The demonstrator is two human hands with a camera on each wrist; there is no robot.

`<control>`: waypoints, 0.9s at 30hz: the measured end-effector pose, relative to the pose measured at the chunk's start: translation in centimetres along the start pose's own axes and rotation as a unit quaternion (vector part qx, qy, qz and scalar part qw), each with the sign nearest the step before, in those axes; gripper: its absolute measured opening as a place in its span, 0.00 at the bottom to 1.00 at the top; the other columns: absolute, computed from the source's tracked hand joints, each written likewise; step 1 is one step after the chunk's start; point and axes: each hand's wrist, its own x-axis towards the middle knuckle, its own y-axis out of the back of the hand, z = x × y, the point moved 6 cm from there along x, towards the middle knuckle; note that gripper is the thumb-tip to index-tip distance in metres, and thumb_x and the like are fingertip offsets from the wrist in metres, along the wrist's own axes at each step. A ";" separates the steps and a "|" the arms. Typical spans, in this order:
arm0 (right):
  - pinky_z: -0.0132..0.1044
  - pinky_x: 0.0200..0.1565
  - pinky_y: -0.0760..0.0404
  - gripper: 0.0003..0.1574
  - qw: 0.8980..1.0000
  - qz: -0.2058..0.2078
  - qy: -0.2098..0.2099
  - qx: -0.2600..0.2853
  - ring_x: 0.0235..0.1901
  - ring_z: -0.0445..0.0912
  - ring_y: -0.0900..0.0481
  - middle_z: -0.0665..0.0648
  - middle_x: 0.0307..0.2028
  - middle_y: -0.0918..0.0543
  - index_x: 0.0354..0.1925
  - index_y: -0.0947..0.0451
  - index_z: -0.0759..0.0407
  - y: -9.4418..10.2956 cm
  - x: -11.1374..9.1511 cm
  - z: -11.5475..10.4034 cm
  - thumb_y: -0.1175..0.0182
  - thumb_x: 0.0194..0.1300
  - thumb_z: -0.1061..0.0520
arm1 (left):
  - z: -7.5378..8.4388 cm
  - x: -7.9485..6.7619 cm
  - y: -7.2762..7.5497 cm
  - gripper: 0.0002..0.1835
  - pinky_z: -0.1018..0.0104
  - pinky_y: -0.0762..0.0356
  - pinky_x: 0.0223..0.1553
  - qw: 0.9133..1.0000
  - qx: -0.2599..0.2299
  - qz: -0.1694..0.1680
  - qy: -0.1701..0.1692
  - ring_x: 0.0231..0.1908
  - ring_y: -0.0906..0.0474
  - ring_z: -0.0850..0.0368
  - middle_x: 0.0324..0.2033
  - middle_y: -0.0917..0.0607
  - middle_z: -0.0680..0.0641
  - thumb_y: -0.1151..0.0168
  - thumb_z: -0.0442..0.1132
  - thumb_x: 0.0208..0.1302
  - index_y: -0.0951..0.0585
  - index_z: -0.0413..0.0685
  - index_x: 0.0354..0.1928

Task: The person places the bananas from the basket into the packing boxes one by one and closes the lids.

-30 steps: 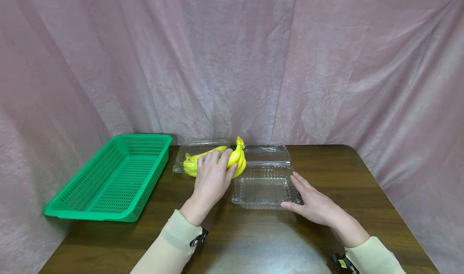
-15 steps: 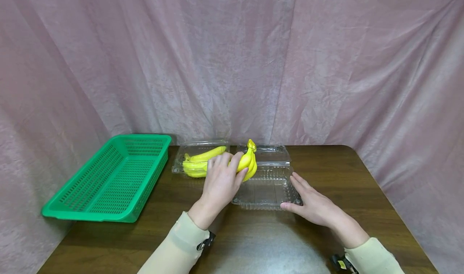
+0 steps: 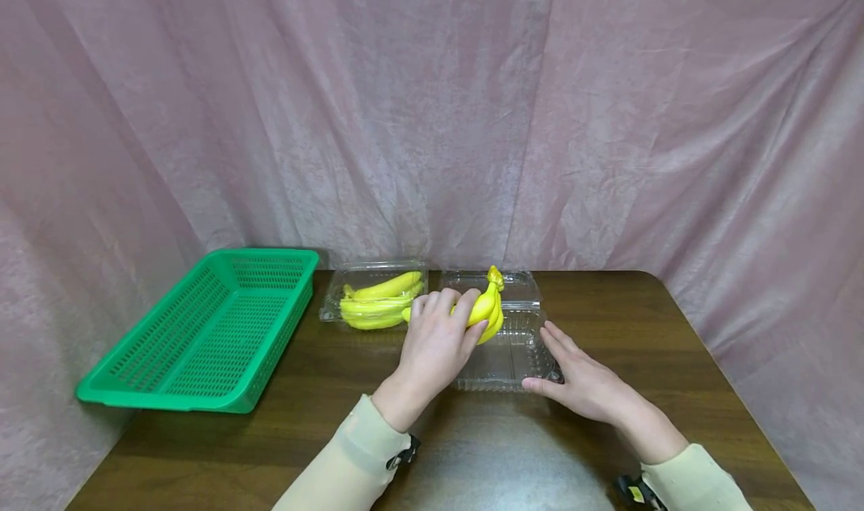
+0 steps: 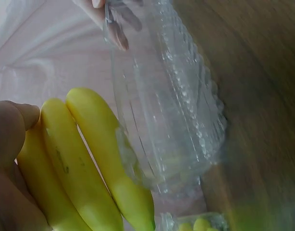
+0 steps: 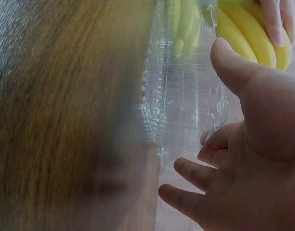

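My left hand (image 3: 437,340) grips a bunch of yellow bananas (image 3: 491,310), stem end pointing up and away, above the left part of a clear plastic clamshell box (image 3: 502,361). The box lies with its lid (image 3: 466,280) folded back behind it. In the left wrist view several bananas (image 4: 73,163) of the bunch hang beside the thumb, and the box's clear wall (image 4: 186,106) is close by. My right hand (image 3: 587,380) rests against the right side of the box with fingers and thumb spread; the right wrist view shows its fingers (image 5: 195,174) extended near the box's edge.
A second clear clamshell (image 3: 328,312), lid down, stands just left of the first with bananas (image 3: 378,308) inside. To the far left sits a green plastic basket (image 3: 246,391). Both boxes are on a brown wooden table (image 3: 607,308), with a pink curtain (image 3: 432,121) behind it.
My left hand has carried the banana bunch rightward from in front of the second box to over the open one. The right hand has stayed in place at the box's side.
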 end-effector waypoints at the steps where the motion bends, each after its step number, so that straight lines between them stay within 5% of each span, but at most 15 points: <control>1: 0.72 0.72 0.33 0.68 1.000 0.000 0.000 0.001 0.81 0.70 0.40 0.68 0.88 0.51 0.87 0.50 0.70 0.0 0.0 0.0 0.34 0.75 0.27 | 0.2 0.0 0.0 0.24 0.46 0.25 0.56 1.000 -0.002 0.000 -0.001 0.43 0.20 0.46 0.45 0.18 0.48 0.25 0.50 0.75 0.19 0.50 0.66; 15: 0.72 0.73 0.34 0.69 1.000 -0.005 -0.001 0.013 0.81 0.71 0.41 0.69 0.88 0.52 0.87 0.51 0.70 -0.2 -0.1 0.1 0.33 0.75 0.28 | 1.9 0.5 -1.1 0.25 0.49 0.25 0.58 0.999 -0.014 -0.037 0.007 0.46 0.21 0.50 0.47 0.18 0.50 0.28 0.53 0.77 0.19 0.53 0.69; 27: 0.72 0.72 0.33 0.69 1.000 -0.002 0.000 0.007 0.81 0.71 0.41 0.70 0.87 0.51 0.87 0.51 0.70 -0.2 0.2 0.1 0.33 0.75 0.28 | 2.7 0.6 -1.4 0.26 0.51 0.24 0.56 0.999 -0.026 -0.031 -0.003 0.44 0.21 0.52 0.46 0.17 0.51 0.26 0.52 0.76 0.19 0.53 0.69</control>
